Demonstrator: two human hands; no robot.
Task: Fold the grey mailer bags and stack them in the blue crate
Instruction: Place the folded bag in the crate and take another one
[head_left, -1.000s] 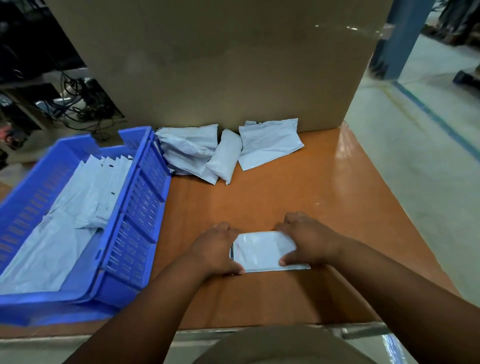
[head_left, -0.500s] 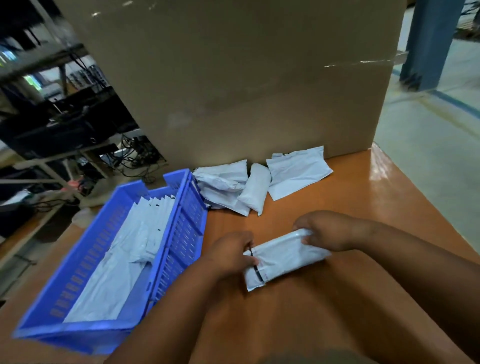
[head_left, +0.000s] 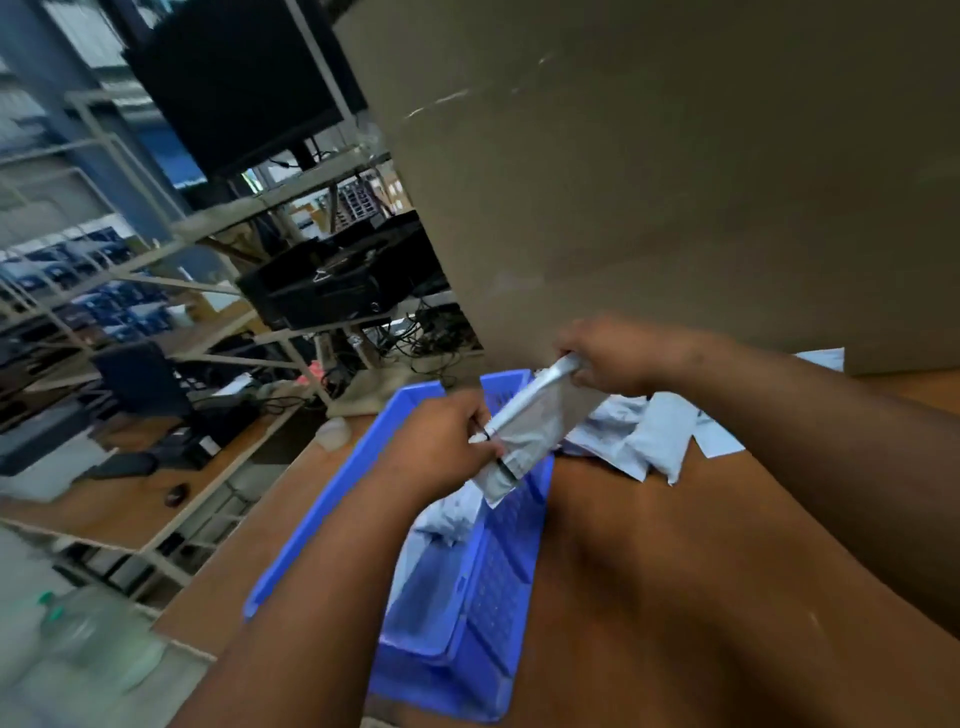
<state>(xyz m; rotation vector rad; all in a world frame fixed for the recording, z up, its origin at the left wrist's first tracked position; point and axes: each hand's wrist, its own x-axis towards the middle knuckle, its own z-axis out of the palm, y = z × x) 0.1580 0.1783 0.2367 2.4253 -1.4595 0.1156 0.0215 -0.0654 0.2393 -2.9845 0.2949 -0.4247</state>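
A folded grey mailer bag hangs in the air above the right wall of the blue crate. My left hand grips its lower end. My right hand pinches its upper end. Inside the crate lie other grey mailer bags, partly hidden by my left arm. A loose pile of unfolded grey mailer bags lies on the brown table, to the right of the crate and under my right arm.
A large cardboard box stands at the back of the table. To the left are metal shelves with dark equipment and cables, and a second desk. Blurred plastic bottles sit at the lower left.
Both hands lifted the folded bag off the table and carried it left and up, over the crate's right wall. The camera swung left and tilted.
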